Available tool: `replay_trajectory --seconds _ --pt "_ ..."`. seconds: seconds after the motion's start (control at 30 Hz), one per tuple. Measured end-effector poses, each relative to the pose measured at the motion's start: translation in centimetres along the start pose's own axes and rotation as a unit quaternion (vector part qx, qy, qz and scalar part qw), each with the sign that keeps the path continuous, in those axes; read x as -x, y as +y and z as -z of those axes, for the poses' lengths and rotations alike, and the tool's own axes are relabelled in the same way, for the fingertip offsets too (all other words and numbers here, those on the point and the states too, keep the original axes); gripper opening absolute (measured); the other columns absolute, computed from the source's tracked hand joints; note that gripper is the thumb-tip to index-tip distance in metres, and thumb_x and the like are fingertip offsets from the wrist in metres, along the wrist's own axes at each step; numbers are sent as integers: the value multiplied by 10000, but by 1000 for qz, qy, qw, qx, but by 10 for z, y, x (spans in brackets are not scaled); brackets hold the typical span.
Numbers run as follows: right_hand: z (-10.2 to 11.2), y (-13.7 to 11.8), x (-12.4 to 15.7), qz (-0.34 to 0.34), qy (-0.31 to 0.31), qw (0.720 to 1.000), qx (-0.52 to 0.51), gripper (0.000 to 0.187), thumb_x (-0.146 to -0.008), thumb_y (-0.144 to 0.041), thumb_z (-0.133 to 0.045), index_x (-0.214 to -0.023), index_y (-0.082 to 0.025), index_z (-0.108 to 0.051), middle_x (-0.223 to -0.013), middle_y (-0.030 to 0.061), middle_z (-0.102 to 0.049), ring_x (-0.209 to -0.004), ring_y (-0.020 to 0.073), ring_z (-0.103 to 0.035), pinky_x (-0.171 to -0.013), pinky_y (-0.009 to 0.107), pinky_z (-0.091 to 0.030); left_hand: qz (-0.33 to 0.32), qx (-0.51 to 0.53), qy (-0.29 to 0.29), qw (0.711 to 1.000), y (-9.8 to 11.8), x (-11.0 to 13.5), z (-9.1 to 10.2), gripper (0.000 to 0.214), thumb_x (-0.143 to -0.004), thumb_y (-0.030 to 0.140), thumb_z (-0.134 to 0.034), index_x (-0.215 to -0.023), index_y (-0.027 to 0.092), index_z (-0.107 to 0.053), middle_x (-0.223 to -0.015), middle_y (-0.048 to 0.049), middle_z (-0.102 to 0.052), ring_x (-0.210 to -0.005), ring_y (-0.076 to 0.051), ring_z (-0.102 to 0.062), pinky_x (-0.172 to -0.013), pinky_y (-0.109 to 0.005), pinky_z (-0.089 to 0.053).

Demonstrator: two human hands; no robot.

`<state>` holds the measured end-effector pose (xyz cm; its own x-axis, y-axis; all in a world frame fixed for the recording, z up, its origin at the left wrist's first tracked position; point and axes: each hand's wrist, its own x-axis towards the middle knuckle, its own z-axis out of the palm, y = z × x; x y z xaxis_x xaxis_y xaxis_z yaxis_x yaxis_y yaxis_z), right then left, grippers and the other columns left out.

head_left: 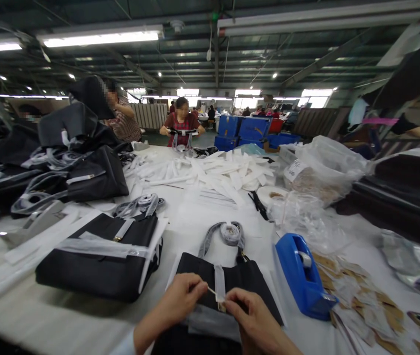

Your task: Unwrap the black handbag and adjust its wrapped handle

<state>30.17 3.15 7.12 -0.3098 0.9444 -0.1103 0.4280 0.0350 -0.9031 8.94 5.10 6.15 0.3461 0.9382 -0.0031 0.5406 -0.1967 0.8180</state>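
A black handbag (191,266) lies flat in front of me, its handle (211,234) wrapped in clear film and coiled at the top. Down its middle runs a strap tab (219,280) covered with whitish film, ending at a gold-coloured clasp (221,306). Left of the clasp, my left hand (182,298) is closed, thumb and forefinger pinching one end of a thin pale strip (211,291). My right hand (252,318) is closed in a pinch at the clasp's right side; its fingertips hide what they hold. A film band (213,323) crosses the bag below.
Another wrapped black handbag (95,266) lies to the left, with piled bags (98,172) behind. A blue tape dispenser (304,276) stands right, beside brown paper scraps (376,305). White strips (228,170), a tape roll (271,195) and plastic bags (321,167) lie farther back. A co-worker (182,121) stands opposite.
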Motion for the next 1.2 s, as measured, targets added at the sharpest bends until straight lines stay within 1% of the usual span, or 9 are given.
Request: replay_trajectory --seconds 0.13,0.2,0.3,0.4,0.57,0.73,0.9,1.03,1.2 --pt "-2 10 -24 -17 8 992 -125 351 -826 -539 -549 -779 -192 -569 -589 -26 -570 -569 123 -517 -568 238 -396 67 -80 41 994 -20 -58 13 408 -920 440 -354 -891 174 -663 -917 -77 -714 -883 -193 -633 -781 -265 -425" --pt "-8 19 -40 -51 20 984 -169 394 -818 -608 -514 -815 -214 -516 -472 -73 -483 -432 109 -456 -477 229 -360 102 -110 52 987 -31 -91 12 420 -885 479 -422 -965 140 -657 -1024 -148 -700 -970 -251 -628 -850 -327 -421" --pt "-15 35 -62 -71 78 989 -107 403 -804 -628 -474 -810 -227 -508 -430 -92 -430 -346 107 -393 -390 229 -278 150 -149 33 977 -44 -131 2 389 -749 466 -632 -880 102 -668 -974 -208 -698 -938 -314 -641 -811 -384 -442" --pt "-11 48 -76 -67 145 987 16 344 -811 -537 -448 -763 -214 -555 -469 -51 -490 -404 127 -451 -414 243 -282 177 -157 9 971 -56 -150 -8 258 -700 337 -701 -833 121 -654 -902 -133 -705 -847 -243 -650 -754 -360 -468" --pt "6 57 -94 -86 193 973 91 312 -791 -448 -445 -728 -195 -617 -478 -2 -542 -469 176 -517 -502 284 -337 180 -121 58 974 -68 -154 -10 176 -688 227 -624 -846 149 -611 -845 -82 -683 -786 -204 -621 -645 -278 -412" --pt "2 51 -123 -59 203 968 132 296 -767 -394 -481 -716 -184 -683 -671 76 -669 -668 234 -606 -654 322 -376 148 -63 118 980 -56 -148 -7 164 -681 215 -556 -837 163 -552 -760 -36 -607 -721 -178 -544 -624 -263 -363" --pt "-16 42 -151 -15 155 981 119 275 -770 -342 -481 -707 -187 -700 -592 41 -631 -591 203 -557 -609 304 -362 39 58 1 998 -46 -146 4 219 -759 285 -491 -919 171 -588 -752 11 -597 -680 -132 -536 -614 -217 -407" --pt "-23 47 -163 0 127 989 79 339 -811 -387 -434 -832 -177 -700 -507 -10 -544 -492 168 -487 -519 279 -331 -10 94 -103 990 -62 -150 17 278 -746 198 -400 -851 174 -656 -722 26 -607 -660 -117 -535 -621 -202 -419" --pt "-25 58 -161 -9 122 991 62 311 -778 -415 -493 -853 -176 -678 -448 -45 -481 -443 158 -468 -485 270 -317 19 36 -87 995 -89 -149 21 209 -703 210 -469 -643 151 -660 -515 40 -508 -526 -119 -445 -545 -227 -342"
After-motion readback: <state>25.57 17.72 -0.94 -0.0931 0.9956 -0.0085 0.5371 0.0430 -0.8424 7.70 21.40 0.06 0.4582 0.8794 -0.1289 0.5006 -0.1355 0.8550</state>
